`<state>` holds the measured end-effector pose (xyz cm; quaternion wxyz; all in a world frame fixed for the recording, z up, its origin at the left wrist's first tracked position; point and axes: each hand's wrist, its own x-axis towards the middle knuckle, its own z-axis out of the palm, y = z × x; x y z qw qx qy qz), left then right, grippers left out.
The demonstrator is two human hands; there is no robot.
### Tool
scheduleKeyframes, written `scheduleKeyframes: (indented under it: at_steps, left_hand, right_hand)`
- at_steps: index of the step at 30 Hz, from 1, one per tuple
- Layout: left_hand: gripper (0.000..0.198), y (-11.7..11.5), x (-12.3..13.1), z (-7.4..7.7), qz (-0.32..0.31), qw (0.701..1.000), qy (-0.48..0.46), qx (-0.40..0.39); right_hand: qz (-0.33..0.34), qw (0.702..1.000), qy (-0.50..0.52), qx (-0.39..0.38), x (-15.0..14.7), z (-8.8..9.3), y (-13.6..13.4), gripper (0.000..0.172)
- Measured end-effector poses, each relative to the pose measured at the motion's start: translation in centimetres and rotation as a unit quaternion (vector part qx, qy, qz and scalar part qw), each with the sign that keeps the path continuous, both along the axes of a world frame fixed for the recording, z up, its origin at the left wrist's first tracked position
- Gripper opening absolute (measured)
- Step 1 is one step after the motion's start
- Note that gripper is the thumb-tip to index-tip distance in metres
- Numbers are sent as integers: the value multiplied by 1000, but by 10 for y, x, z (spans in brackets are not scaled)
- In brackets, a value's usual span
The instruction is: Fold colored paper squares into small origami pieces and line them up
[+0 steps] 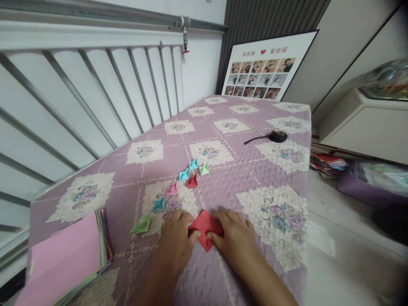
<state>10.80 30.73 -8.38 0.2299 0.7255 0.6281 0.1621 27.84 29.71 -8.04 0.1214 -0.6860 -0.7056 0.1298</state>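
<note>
A red folded paper square (pixel 205 220) lies on the quilted cloth between both hands, one corner pointing away from me. My left hand (pixel 177 238) pinches its left corner, the thumb resting on a folded flap. On the opposite side my right hand (pixel 234 238) grips the right corner, thumb on the paper near the middle. Just beyond the left hand runs a line of small folded paper pieces: a green one (pixel 142 224), a teal one (pixel 158 205), a pink one (pixel 172 188), a red one (pixel 192 181), two light blue ones (pixel 184 174) and a pale green one (pixel 204 169).
A stack of coloured paper (pixel 68 255), pink on top, sits at the left front. Farther right lies a black tape measure (pixel 278 136) with a strap. A white radiator (pixel 95 93) borders the left side; a photo board (pixel 258 68) leans behind. Beyond the right edge is a purple bin (pixel 353 180).
</note>
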Motion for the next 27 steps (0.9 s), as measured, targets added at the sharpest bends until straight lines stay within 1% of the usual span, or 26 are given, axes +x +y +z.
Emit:
scheduleKeyframes:
  at_steps: [5,9,14,18,23,27]
  left_hand:
    - [14,-1,2,0,16,1000,8,-12]
    - [14,-1,3,-1,25,1000,2,-13]
    - [15,-1,2,-3,10,1000,-13,-16]
    - [24,-1,2,-4,-2,1000,-20,-23]
    - [24,-3,4,-2,-4,1000,15,-20]
    - [20,-6,6,-1,17,999,41,-18]
  right_hand:
    - [-7,999,32,-10,-1,1,0,21]
    - [-14,999,42,-9,-3,1,1,22]
    - [-15,999,30,-12,-2,-2,2,37]
    - [-3,1000,25,7,-1,-4,1,45]
    - [4,999,30,10,-1,-4,2,43]
    - [5,999,35,3,-1,-2,1,35]
